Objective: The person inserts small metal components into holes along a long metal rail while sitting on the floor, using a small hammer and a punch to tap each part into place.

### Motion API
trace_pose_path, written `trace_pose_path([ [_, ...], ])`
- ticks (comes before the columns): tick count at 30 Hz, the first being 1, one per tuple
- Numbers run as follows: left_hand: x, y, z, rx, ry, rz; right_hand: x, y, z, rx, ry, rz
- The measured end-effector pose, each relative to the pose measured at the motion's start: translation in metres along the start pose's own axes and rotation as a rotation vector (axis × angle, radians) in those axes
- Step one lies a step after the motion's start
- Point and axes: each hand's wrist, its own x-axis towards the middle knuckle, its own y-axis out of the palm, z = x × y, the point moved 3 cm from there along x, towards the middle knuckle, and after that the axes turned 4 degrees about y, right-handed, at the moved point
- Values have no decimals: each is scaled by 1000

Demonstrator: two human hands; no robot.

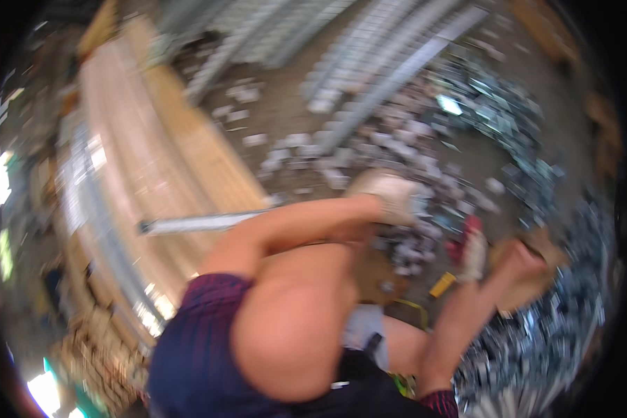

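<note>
The view is smeared by motion. My left hand (389, 195), in a whitish glove, reaches across in front of my bent knee, over a heap of small pale metal pieces (425, 157). Its fingers are too blurred to read. My right hand (474, 258), also gloved, is farther right, closed on a red object (458, 245) whose kind I cannot make out. Just below it lies a small yellow item (442, 284). A long narrow metal strip (202, 223) runs leftward from behind my left forearm, above the wooden boards.
Long wooden boards (143, 139) stretch along the left. Perforated metal channels (369, 56) lie at the far side. Shiny metal pieces pile up at the right (536, 348) and far right (494, 104). An open cardboard box (536, 285) stands beside my right arm.
</note>
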Motion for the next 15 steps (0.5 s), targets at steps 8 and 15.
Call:
trace_pose_path([
  [8, -18, -4, -7, 20, -27, 88, -13, 133, -3, 172, 60, 32],
  [15, -33, -2, -5, -81, -59, 113, -33, 163, 1, 147, 227, 123],
])
